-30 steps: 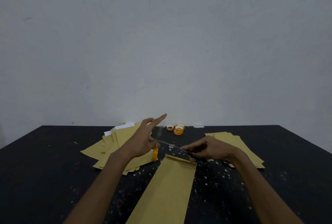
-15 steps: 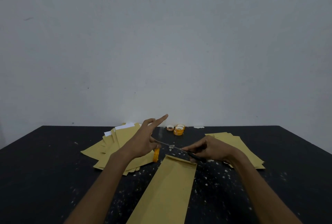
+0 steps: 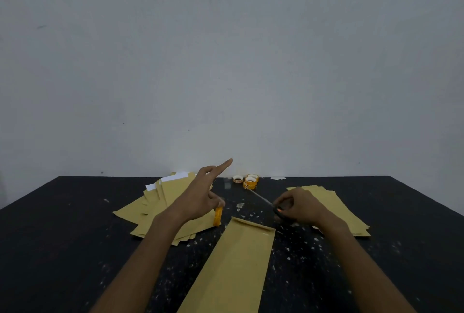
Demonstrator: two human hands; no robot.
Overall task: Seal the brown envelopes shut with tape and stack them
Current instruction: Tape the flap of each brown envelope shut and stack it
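A: What's laid out?

B: A dark, speckled tabletop (image 3: 75, 250). One brown envelope (image 3: 233, 262) lies lengthwise down the middle, with its flap end away from the person. There's a loose left pile (image 3: 160, 202) of envelopes and a neater right stack (image 3: 336, 202).

A: Anything in them?

B: White sheets poke out of a few envelopes in the left pile. I can't tell what the middle one holds.

A: And the hands?

B: Both are just beyond the envelope's far end. The left hand (image 3: 198, 199) pinches an orange tape roll (image 3: 218, 216), forefinger stuck out straight. The right hand (image 3: 298, 206) is curled round dark-handled scissors (image 3: 266, 202), with the blade aimed toward the left.

A: Which step, then?

B: Cutting a strip, I'd judge, though the tape itself is too clear to make out. Next the strip needs snipping free, laying across the flap and pressing flat. After that the envelope likely joins the right stack.

A: Spares?

B: A few spare rolls (image 3: 249, 182) sit at the far edge.
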